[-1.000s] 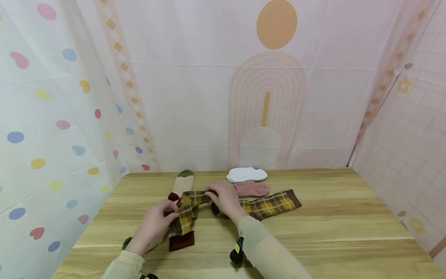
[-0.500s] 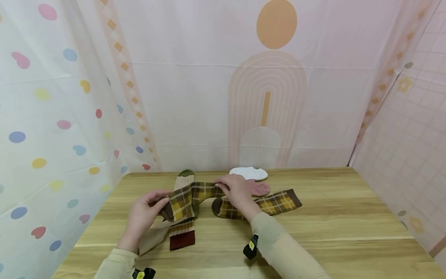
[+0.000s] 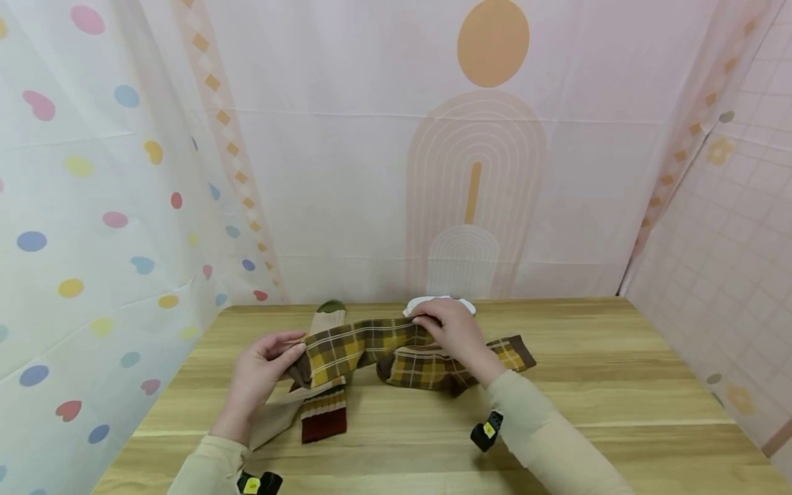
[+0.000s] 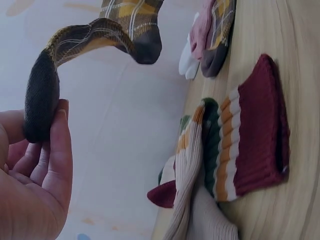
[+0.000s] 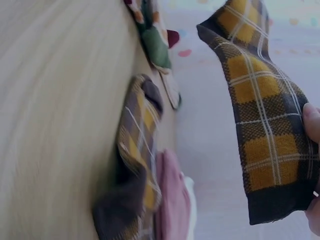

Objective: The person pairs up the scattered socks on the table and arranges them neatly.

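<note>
A yellow-and-brown plaid sock (image 3: 365, 340) is stretched in the air between both hands. My left hand (image 3: 254, 375) pinches its dark toe end, which shows near the fingertips in the left wrist view. With thumb and fingers my right hand (image 3: 454, 333) holds the sock near its dark cuff, seen hanging in the right wrist view. Beneath, a matching plaid sock (image 3: 417, 370) lies on the table, partly covered by the right hand and forearm. Striped socks with dark red cuffs (image 4: 262, 135) lie crossed under the left side of the held sock.
White socks (image 3: 421, 303) lie at the back of the wooden table (image 3: 588, 399), partly behind the right hand. Beside them is a pink sock (image 5: 172, 200), hidden in the head view. Patterned cloth hangs (image 3: 328, 172) behind the table and along both sides.
The right hand has moved right, drawing the plaid sock out from a bunched shape to a longer one. The left hand has moved slightly left and up, lifting the toe off the striped socks.
</note>
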`<state>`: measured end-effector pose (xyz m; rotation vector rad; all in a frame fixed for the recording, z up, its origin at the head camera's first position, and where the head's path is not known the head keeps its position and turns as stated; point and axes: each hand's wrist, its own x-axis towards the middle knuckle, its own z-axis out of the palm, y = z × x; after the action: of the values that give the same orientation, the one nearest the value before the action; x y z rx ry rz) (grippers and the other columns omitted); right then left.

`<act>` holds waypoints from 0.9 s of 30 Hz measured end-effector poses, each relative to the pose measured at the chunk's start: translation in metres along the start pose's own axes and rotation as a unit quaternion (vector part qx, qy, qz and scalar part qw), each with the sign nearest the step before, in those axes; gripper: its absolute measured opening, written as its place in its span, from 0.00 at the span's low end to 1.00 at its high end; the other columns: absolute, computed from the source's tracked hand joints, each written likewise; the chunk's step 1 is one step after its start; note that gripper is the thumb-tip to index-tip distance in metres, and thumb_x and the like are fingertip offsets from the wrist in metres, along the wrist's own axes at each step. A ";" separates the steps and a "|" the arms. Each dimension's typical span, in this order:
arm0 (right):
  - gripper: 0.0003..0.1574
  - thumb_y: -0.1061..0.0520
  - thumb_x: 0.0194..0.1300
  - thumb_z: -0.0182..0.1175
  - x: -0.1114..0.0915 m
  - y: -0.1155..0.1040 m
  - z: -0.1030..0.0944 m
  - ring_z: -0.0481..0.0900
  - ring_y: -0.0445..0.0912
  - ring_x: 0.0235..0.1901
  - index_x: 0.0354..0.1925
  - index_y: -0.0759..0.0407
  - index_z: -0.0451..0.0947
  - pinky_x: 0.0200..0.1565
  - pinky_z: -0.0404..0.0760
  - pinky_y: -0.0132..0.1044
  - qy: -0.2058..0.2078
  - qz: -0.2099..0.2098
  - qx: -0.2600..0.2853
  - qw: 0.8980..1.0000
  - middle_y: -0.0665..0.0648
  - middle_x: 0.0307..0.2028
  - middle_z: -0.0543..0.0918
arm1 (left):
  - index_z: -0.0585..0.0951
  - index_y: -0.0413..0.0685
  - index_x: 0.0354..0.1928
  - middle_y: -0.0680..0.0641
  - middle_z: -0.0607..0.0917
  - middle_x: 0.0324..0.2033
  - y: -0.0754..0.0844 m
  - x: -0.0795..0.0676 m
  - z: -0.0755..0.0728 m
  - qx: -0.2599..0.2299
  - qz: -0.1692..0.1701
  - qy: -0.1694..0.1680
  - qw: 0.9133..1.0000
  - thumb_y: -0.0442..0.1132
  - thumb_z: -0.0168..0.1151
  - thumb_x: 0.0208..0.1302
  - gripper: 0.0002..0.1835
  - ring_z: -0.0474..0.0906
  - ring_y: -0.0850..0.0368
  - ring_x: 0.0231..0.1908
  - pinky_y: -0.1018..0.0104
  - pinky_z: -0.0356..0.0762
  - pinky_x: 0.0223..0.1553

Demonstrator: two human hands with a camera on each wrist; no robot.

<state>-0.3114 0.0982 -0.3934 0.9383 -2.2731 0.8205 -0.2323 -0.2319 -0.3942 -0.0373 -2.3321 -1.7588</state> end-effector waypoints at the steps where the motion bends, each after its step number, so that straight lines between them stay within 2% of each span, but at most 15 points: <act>1: 0.05 0.58 0.64 0.67 -0.001 0.001 -0.004 0.83 0.44 0.40 0.39 0.50 0.87 0.48 0.79 0.44 -0.001 0.005 -0.002 1.000 0.47 0.37 0.87 | 0.79 0.31 0.57 0.54 0.88 0.35 0.001 0.000 0.001 -0.006 0.000 -0.001 1.000 0.34 0.64 0.68 0.19 0.84 0.62 0.31 0.67 0.84 0.33; 6: 0.04 0.59 0.65 0.66 -0.006 0.005 -0.022 0.82 0.43 0.36 0.38 0.51 0.86 0.42 0.81 0.40 -0.009 0.017 0.009 1.000 0.47 0.36 0.87 | 0.79 0.31 0.57 0.45 0.87 0.40 0.005 0.003 0.007 -0.008 0.010 -0.007 1.000 0.34 0.63 0.68 0.18 0.83 0.62 0.32 0.68 0.83 0.34; 10: 0.05 0.61 0.65 0.66 -0.010 0.007 -0.037 0.83 0.43 0.38 0.38 0.52 0.86 0.44 0.82 0.40 -0.014 0.016 0.022 1.000 0.48 0.37 0.86 | 0.79 0.31 0.56 0.41 0.86 0.42 0.009 0.005 0.013 -0.012 0.020 -0.015 1.000 0.31 0.62 0.69 0.16 0.82 0.62 0.33 0.69 0.83 0.35; 18: 0.07 0.64 0.60 0.68 -0.020 0.014 -0.062 0.84 0.48 0.41 0.37 0.54 0.86 0.46 0.81 0.45 -0.004 0.002 0.017 1.000 0.50 0.37 0.87 | 0.79 0.26 0.53 0.49 0.87 0.35 0.018 0.008 0.030 -0.068 0.026 -0.047 0.996 0.27 0.60 0.68 0.14 0.82 0.60 0.31 0.67 0.83 0.33; 21: 0.07 0.64 0.61 0.68 -0.025 0.015 -0.070 0.84 0.48 0.40 0.37 0.53 0.86 0.44 0.81 0.46 -0.014 0.017 0.009 1.000 0.50 0.37 0.87 | 0.80 0.26 0.51 0.52 0.86 0.34 0.020 0.010 0.039 -0.073 0.021 -0.051 0.996 0.27 0.61 0.67 0.13 0.81 0.62 0.31 0.68 0.83 0.33; 27: 0.07 0.64 0.64 0.66 -0.035 0.018 -0.086 0.83 0.49 0.40 0.39 0.54 0.86 0.43 0.81 0.47 -0.035 0.060 0.010 0.998 0.52 0.39 0.86 | 0.82 0.27 0.49 0.46 0.87 0.35 0.023 0.014 0.058 -0.079 0.022 -0.057 0.995 0.26 0.62 0.66 0.11 0.81 0.61 0.31 0.69 0.82 0.32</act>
<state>-0.2822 0.1840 -0.3654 0.8590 -2.4042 0.8746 -0.2520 -0.1712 -0.3848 -0.2186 -2.2423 -1.9619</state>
